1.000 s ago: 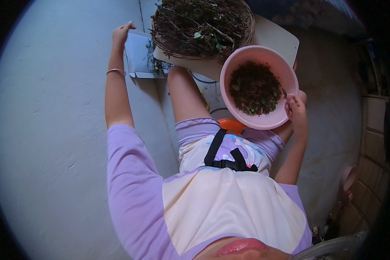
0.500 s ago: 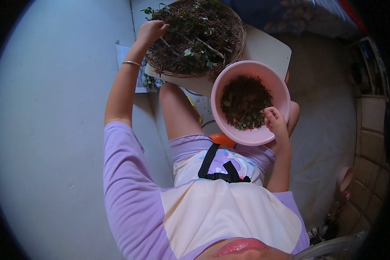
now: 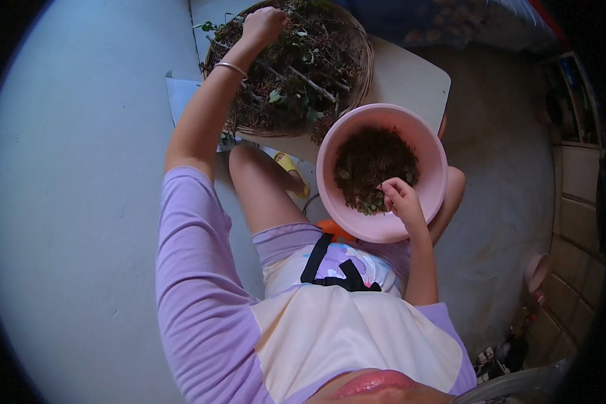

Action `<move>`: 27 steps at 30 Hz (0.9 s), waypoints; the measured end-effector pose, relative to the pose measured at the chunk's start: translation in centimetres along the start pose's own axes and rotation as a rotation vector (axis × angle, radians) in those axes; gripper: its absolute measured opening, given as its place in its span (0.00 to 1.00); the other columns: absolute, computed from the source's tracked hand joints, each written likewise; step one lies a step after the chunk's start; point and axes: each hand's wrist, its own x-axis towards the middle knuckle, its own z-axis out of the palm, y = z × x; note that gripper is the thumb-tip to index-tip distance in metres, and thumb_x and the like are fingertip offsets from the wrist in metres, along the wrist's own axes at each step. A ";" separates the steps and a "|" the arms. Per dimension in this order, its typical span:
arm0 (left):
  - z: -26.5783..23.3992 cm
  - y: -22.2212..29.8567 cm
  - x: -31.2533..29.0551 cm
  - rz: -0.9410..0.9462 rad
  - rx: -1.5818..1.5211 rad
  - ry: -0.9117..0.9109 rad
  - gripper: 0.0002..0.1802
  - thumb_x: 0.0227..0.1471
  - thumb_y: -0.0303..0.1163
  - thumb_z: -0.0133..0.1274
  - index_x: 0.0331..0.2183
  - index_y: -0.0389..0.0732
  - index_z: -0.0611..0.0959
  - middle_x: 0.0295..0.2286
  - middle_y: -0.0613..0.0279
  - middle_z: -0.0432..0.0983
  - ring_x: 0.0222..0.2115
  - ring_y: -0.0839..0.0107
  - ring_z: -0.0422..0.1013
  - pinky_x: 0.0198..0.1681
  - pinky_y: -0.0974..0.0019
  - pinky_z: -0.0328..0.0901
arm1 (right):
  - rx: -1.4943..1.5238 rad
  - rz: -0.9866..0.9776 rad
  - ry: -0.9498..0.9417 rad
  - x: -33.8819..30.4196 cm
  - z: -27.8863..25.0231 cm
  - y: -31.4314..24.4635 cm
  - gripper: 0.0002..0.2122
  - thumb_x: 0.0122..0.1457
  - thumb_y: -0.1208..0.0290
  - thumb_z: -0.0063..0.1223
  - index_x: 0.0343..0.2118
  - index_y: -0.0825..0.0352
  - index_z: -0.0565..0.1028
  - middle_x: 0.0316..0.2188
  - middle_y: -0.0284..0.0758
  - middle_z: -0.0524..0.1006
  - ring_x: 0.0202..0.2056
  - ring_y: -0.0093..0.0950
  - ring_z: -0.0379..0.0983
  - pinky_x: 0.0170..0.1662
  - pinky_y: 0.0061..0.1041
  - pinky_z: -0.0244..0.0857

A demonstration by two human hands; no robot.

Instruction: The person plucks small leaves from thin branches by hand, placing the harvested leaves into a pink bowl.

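My left hand (image 3: pixel 264 25), a bracelet at its wrist, is over the far left part of a round wicker basket (image 3: pixel 370 60). Its fingers are curled closed, and whatever they hold is hidden. Dark twigs with small berry clusters and green leaves (image 3: pixel 313 81) fill the basket. A pink plastic basin (image 3: pixel 432 192) rests at my right leg, with brown-red berries and bits of leaf (image 3: pixel 374 161) in its bottom. Above the basin's near part, my right hand (image 3: pixel 400 200) has thumb and fingertips pinched together; what lies between them is too small to name.
The basket stands on a pale tabletop (image 3: pixel 411 77). A yellow slipper (image 3: pixel 293 174) is on my left foot, and an orange seat edge (image 3: pixel 337 231) shows beneath me. Cardboard boxes (image 3: pixel 576 222) line the right side, with a pink shoe-like thing (image 3: pixel 536 273) beside them.
My left hand has moved right and farther away, deeper over the basket. My right hand has shifted left over the basin. The whole view has moved slightly.
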 end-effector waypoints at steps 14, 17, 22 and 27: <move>5.8 1.0 6.2 -0.378 0.185 0.049 0.20 0.46 0.50 0.52 0.27 0.42 0.84 0.28 0.54 0.78 0.35 0.55 0.71 0.39 0.50 0.61 | -0.089 -0.038 0.096 -1.5 -1.2 -0.4 0.07 0.57 0.68 0.49 0.31 0.67 0.71 0.15 0.24 0.65 0.18 0.13 0.60 0.21 0.13 0.55; 8.9 1.5 6.4 -0.418 0.153 0.020 0.21 0.46 0.52 0.52 0.28 0.43 0.84 0.31 0.54 0.78 0.37 0.55 0.70 0.40 0.49 0.59 | -0.081 -0.024 0.134 -1.4 -1.8 0.1 0.07 0.57 0.68 0.49 0.31 0.68 0.71 0.15 0.24 0.66 0.18 0.13 0.60 0.21 0.13 0.55; 12.1 2.2 6.5 -0.454 0.118 -0.056 0.22 0.46 0.53 0.51 0.29 0.44 0.84 0.31 0.55 0.78 0.39 0.56 0.70 0.42 0.50 0.58 | -0.061 0.053 0.146 -1.3 -2.2 0.0 0.07 0.57 0.68 0.50 0.31 0.68 0.71 0.15 0.25 0.66 0.18 0.13 0.61 0.22 0.13 0.55; 13.2 3.3 7.0 -0.534 0.047 -0.134 0.23 0.44 0.54 0.52 0.29 0.44 0.84 0.32 0.55 0.78 0.39 0.55 0.71 0.42 0.51 0.59 | -0.056 0.051 0.161 -1.1 -2.7 0.6 0.07 0.57 0.69 0.50 0.31 0.68 0.71 0.16 0.24 0.66 0.18 0.13 0.61 0.21 0.13 0.55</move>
